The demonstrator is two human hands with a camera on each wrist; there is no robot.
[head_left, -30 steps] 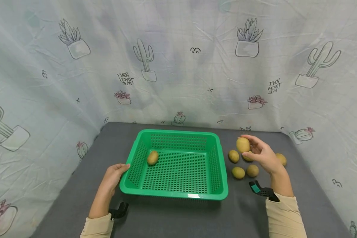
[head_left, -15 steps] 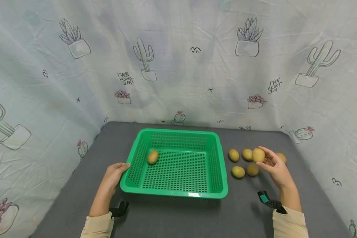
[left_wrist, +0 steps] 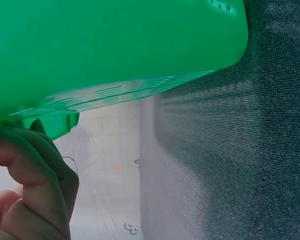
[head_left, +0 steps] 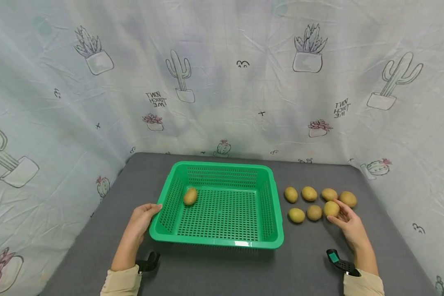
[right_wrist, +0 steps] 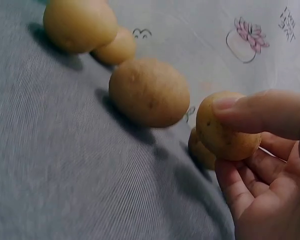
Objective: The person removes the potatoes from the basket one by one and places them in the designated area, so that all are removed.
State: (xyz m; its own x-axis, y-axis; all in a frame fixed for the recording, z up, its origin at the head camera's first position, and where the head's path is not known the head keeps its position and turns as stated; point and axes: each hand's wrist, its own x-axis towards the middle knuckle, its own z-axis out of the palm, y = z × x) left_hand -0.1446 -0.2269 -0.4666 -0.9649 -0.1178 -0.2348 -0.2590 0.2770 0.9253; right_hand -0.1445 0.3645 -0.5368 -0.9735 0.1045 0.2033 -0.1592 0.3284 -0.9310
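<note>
A green plastic basket (head_left: 277,205) with slotted walls stands in the middle of the grey table, one potato (head_left: 190,196) lying inside near its left wall. My left hand (head_left: 140,220) grips the basket's left rim; in the left wrist view its fingers (left_wrist: 40,170) curl at the rim. My right hand (head_left: 351,228) pinches a yellowish potato (right_wrist: 222,130) between thumb and fingertips, at the right end of the front row of potatoes. Close beside it sits a browner potato (head_left: 314,213). Behind that row runs a back row, with another potato (head_left: 329,194) just beyond the held one.
Right of the basket, several potatoes lie in two rows, including a front-left one (head_left: 296,215) and a far-right one (head_left: 348,199). A pale curtain (head_left: 222,102) printed with cacti hangs behind and on both sides of the grey table (head_left: 222,271).
My right hand has carried its potato rightward and toward the front, down to the end of the front row, uncovering the back-row potatoes. The left hand and basket have stayed put.
</note>
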